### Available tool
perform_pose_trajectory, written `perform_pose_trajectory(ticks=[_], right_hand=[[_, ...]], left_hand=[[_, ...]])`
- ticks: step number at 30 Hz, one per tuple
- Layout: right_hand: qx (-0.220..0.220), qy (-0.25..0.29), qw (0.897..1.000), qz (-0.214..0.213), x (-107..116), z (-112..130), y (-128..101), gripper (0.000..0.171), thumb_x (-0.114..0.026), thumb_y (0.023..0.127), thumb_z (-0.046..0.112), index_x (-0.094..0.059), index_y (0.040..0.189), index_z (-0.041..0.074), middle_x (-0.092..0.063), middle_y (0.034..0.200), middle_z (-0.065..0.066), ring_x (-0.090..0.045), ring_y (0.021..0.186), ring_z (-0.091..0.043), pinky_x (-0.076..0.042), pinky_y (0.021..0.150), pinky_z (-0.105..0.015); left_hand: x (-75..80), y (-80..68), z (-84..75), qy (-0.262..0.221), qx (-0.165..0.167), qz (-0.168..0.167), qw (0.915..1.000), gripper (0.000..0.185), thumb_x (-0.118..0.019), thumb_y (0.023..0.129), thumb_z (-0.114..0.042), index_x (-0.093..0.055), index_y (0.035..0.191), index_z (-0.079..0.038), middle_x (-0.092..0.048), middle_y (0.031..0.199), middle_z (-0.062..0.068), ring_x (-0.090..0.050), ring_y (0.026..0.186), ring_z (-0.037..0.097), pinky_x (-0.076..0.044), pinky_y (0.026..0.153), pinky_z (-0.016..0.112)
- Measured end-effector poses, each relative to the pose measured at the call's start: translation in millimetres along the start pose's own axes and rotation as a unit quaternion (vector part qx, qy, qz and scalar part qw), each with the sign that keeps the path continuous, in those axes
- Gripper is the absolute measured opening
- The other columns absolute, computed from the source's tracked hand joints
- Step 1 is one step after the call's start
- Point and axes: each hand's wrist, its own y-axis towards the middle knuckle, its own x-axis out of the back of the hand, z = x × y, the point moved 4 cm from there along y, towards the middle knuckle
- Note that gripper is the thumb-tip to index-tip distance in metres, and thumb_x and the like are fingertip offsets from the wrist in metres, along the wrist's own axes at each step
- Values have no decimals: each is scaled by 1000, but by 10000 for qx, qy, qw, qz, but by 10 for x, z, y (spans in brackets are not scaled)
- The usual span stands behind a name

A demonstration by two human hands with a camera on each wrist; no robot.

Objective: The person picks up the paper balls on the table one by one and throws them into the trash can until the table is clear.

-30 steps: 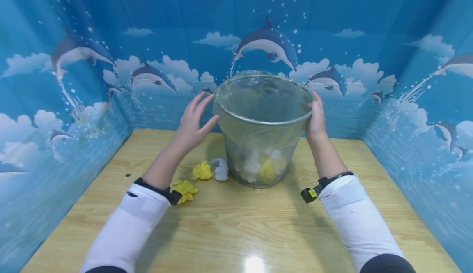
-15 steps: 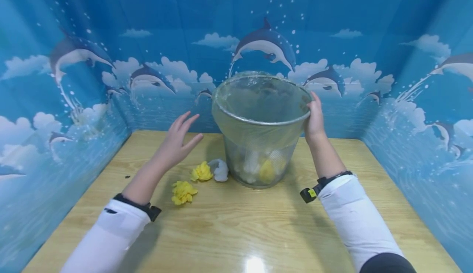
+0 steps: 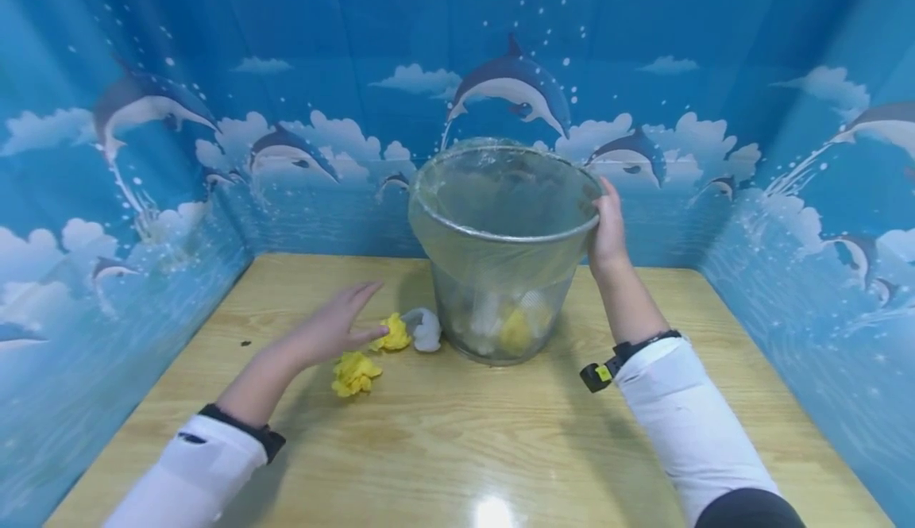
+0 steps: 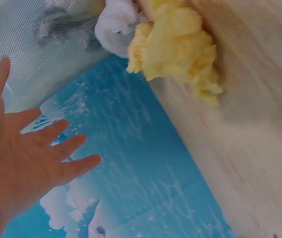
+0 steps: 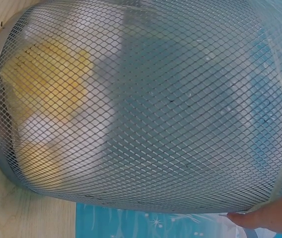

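Note:
A mesh wastebasket (image 3: 503,274) with a clear plastic liner stands at the back middle of the table. Crumpled yellow and white paper shows through its side in the right wrist view. My right hand (image 3: 609,226) grips the basket's rim on the right, thumb on the outside. My left hand (image 3: 332,329), fingers spread and holding nothing, hovers beside a crumpled yellow paper ball (image 3: 392,333); its thumb overlaps that ball in the head view. A second yellow paper ball (image 3: 355,373) lies nearer the front. Between the yellow ball and the basket sits a white paper ball (image 3: 425,330).
The wooden table (image 3: 443,441) is closed in on the back and both sides by blue dolphin-print curtains (image 3: 322,28). A small dark speck (image 3: 246,343) lies on the left part of the table.
My left hand has left the basket's left side and come down and leftward toward the yellow paper balls. The right hand keeps its hold on the rim.

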Motion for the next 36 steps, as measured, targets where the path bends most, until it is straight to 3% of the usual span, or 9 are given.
perform_pose_trajectory(ticks=[8, 12, 24, 36], right_hand=[[40, 49, 10000, 21, -3, 15, -11, 63, -23, 92, 13, -10, 154, 10, -13, 159, -5, -23, 139, -25, -22, 117, -40], [17, 71, 10000, 13, -2, 16, -14, 65, -22, 92, 13, -8, 155, 10, -11, 160, -4, -22, 141, -23, -20, 118, -38], [-31, 84, 10000, 35, -2, 13, -16, 64, -23, 93, 13, -8, 155, 12, -9, 160, -3, -19, 143, -22, -20, 118, -39], [-70, 36, 10000, 44, -11, 2, 4, 65, -24, 92, 14, -7, 156, 12, -6, 161, -2, -16, 145, -22, -17, 119, -38]], left_hand=[[-232, -144, 68, -157, 253, 1175, 9926, 93, -63, 89, -48, -14, 154, -3, -15, 156, 30, -17, 142, 51, -20, 112, 64], [-317, -196, 76, -219, 248, 1522, 9878, 90, -70, 86, -41, -23, 153, -4, -14, 155, 33, -18, 140, 54, -22, 109, 66], [-472, -310, 73, -116, 538, 2121, 9757, 80, -82, 72, -22, -46, 142, -8, -27, 152, 28, -26, 138, 51, -24, 108, 66], [-609, -296, 162, 193, 627, 1978, 9780, 76, -76, 65, 3, -54, 136, -12, -33, 150, 26, -34, 134, 50, -34, 102, 66]])
